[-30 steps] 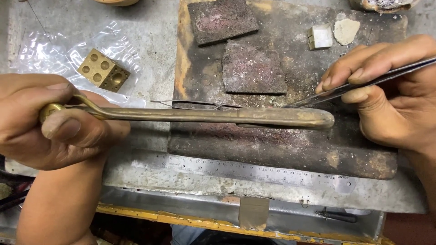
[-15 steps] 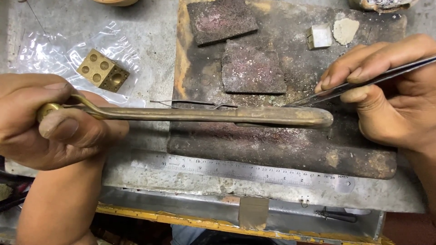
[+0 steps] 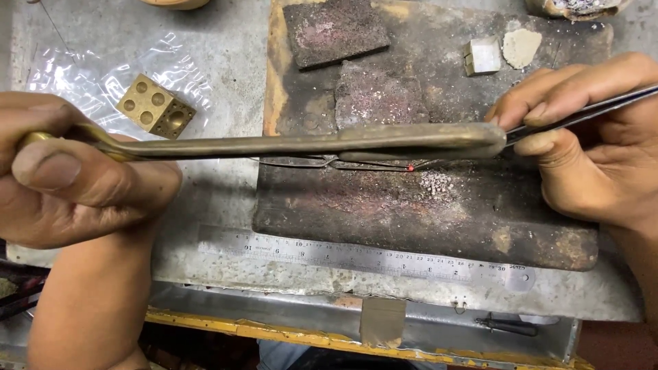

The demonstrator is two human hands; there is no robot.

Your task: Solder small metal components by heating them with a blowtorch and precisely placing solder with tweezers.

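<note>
Heating under way: left hand (image 3: 75, 181) gripping the brass blowpipe (image 3: 308, 142), nozzle end reaching across to just beside the right fingertips. Right hand (image 3: 589, 147) pinching dark tweezers (image 3: 582, 109), tips hidden behind the nozzle, close above the thin wire piece (image 3: 343, 163) lying on the charred block (image 3: 411, 212). Glowing red at one spot only; joint judged not yet finished.
</note>
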